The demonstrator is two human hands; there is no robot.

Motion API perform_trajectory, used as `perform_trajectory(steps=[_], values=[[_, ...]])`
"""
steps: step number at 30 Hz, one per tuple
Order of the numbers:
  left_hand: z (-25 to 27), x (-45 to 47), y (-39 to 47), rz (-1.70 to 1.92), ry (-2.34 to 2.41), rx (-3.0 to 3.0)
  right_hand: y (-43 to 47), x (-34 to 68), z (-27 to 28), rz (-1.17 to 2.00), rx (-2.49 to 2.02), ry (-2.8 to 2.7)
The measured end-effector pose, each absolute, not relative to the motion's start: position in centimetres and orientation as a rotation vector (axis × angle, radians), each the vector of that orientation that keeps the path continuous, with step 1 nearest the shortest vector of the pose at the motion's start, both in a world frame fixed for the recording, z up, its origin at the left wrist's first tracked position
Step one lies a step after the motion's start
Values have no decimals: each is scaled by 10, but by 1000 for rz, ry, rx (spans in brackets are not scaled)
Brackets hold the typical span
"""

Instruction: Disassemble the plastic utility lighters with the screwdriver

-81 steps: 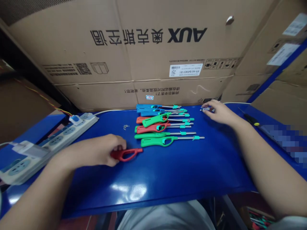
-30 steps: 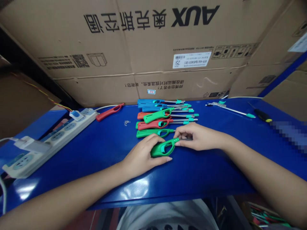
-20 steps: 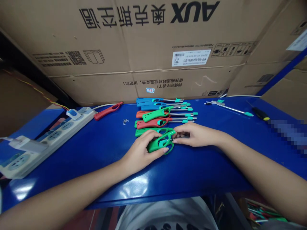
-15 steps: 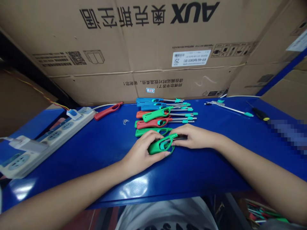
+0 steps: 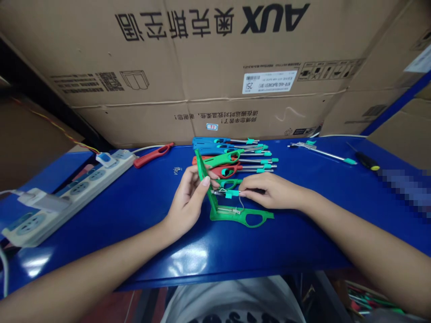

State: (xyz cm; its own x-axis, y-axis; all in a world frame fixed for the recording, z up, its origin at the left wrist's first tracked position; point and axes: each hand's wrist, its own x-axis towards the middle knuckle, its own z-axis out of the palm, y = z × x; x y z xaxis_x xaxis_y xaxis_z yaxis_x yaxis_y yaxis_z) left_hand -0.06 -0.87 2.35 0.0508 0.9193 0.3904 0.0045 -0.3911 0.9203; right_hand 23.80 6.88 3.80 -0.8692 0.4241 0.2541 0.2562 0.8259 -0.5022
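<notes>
My left hand [image 5: 188,197] is closed on a green lighter shell half [image 5: 200,168], raised and tilted upright. The other green shell half [image 5: 232,218] lies below it on the blue table, its inside facing up; the two meet at its left end. A thin metal part and a wire show in the lower half. My right hand [image 5: 272,190] pinches the lighter's inner assembly [image 5: 231,194], which has a teal trigger and thin wires, just above the lower half. Its right end is hidden by my fingers. Behind my hands lie several long-neck lighters [image 5: 208,147] in blue, red and green.
At the left is a white power strip [image 5: 84,188] with plugs in it. A red lighter shell [image 5: 153,156] and small screws [image 5: 177,170] lie nearby. A metal lighter tube [image 5: 326,153] and a screwdriver [image 5: 367,160] are at the right. A cardboard sheet [image 5: 208,89] stands behind.
The green lighter has come apart at the shell. My left hand has lifted one half upright, while the other lies on the table with the inner assembly drawn out by my right hand.
</notes>
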Motion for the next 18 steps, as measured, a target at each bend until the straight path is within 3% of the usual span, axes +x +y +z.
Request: perform_trajectory(steps=[7, 13, 18], values=[[27, -7, -8, 1526, 1045, 1545, 69, 242, 42, 616, -543, -2715], [31, -13, -6, 959, 1253, 2178, 68, 243, 41, 623, -605, -2715], [25, -10, -8, 732, 1285, 2308, 67, 243, 41, 661, -626, -2715]])
